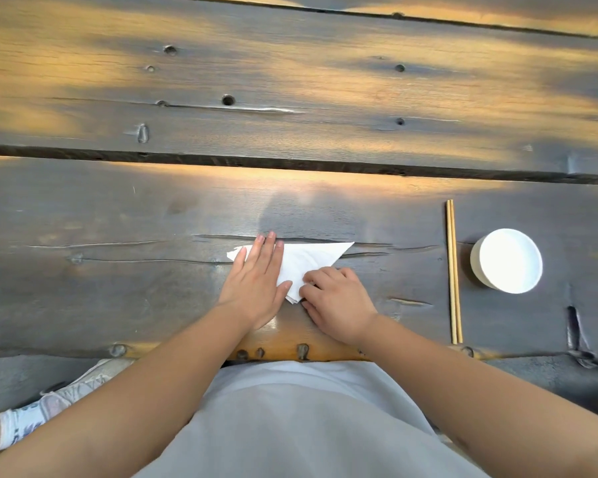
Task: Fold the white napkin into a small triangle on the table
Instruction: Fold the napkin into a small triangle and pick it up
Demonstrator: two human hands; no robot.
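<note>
I take this for a dining spot, home or restaurant I cannot tell: a dark plank table (pixel 290 115), with chopsticks (pixel 453 270) just left of a white bowl (pixel 507 259) set on it.

Both arms bare to past the elbows, no sleeves in view. Left hand (pixel 256 284) and right hand (pixel 339 301): no rings or watch. Pale grey garment (pixel 301 422) over torso. White sock (pixel 18 426), white lace-up sneaker (pixel 80 388).
</note>
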